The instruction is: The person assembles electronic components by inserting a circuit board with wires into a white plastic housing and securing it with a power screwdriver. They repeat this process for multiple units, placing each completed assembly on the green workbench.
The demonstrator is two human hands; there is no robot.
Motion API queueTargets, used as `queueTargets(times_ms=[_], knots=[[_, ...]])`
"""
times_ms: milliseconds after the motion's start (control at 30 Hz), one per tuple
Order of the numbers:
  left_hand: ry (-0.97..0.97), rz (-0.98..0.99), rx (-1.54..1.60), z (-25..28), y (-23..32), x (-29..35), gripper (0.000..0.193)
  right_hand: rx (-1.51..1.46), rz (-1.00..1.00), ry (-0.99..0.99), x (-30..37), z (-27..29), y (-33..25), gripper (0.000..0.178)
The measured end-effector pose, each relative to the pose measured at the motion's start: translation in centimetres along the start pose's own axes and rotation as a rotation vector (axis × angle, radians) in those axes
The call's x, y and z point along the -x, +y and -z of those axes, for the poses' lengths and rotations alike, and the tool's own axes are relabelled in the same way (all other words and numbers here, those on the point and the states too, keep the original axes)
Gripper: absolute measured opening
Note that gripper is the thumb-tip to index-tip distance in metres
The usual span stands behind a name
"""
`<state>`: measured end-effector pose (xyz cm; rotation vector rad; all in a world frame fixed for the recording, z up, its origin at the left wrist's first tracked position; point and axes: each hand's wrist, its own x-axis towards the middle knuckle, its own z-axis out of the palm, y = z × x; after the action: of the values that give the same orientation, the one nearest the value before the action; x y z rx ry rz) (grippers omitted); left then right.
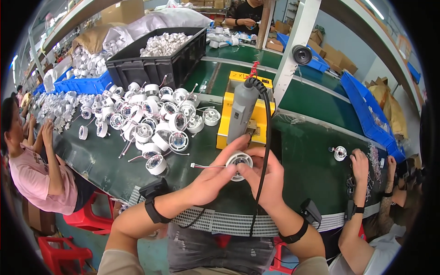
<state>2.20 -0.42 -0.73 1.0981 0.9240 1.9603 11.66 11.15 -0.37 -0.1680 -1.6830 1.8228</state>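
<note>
Housing [239,166], white and round, sits between both hands, lifted in front of the wearer, near side of the yellow fixture [263,130]. Open face is turned up toward the head camera; exact tilt cannot be told. Outline circular, so no long axis across the face; central axis runs roughly along the line of sight. Wire lead [208,167] leaves the housing to the person's left, near level, white connector [193,165] at its end.

Left hand [211,182]: fingers pinch the housing's left side, thumb at the near left rim. Right hand [269,176]: fingers close around the right side, thumb pressed at the face. Black cable [267,133] from the grey tool [242,110] passes in front of the right hand. Loose housings [143,132] are heaped leftward on the green surface [300,153].
</note>
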Motion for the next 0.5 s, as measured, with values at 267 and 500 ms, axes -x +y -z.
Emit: queueTargets(times_ms=[267,500], knots=[[0.079,0.341,-0.298,1.5,-0.9,0.1,0.045,0.589,0.321,0.156,-2.5,1.4,-0.5,0.034],[0.107,0.603,-0.203,2.4,-1.5,-0.3,0.039,0.456,0.109,-0.029,-6.0,-2.2,-0.9,0.063]])
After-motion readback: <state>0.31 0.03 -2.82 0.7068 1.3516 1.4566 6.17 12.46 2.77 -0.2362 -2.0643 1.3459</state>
